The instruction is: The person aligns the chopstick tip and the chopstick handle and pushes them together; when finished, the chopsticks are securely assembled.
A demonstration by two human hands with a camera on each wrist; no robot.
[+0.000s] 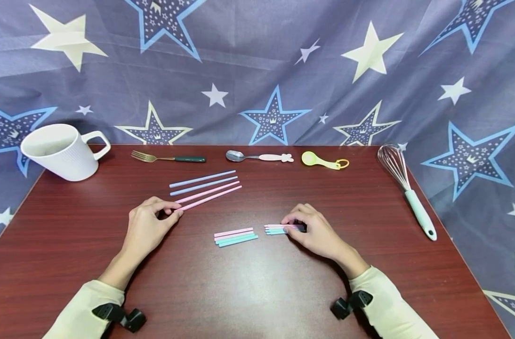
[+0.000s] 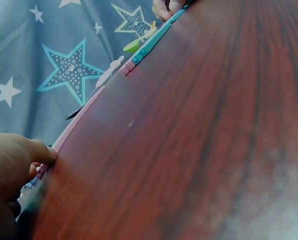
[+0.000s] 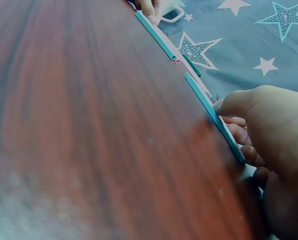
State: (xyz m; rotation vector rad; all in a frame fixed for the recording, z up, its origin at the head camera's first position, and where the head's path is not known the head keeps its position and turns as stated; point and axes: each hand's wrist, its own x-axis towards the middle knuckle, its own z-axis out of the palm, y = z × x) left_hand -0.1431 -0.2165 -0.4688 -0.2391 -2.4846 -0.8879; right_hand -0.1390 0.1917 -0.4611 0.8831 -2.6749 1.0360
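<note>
Pink long sticks (image 1: 211,197), a pair of them, lie slanted on a dark red wood-grain table (image 1: 257,292) as a person's left hand (image 1: 149,226) pinches their left ends between thumb and fingers. Two blue long sticks (image 1: 203,178) rest just beyond, almost parallel. Opposite, the right hand (image 1: 312,230) grips a row of short pink and teal sticks (image 1: 275,231) between thumb and fingers, the row's right end partly hidden by the hand. Just left of that row, between the two hands, lies a second short pink and teal group (image 1: 234,232), side by side, pink on the far side and teal nearer the person. Along the far edge, from left, are a white mug (image 1: 68,157), a green-handled fork (image 1: 189,159), a white-handled spoon (image 1: 272,157) and a yellow measuring spoon (image 1: 310,159); a whisk (image 1: 420,214) with a pale mint handle lies near the right edge, before a star-patterned cloth (image 1: 261,56)
</note>
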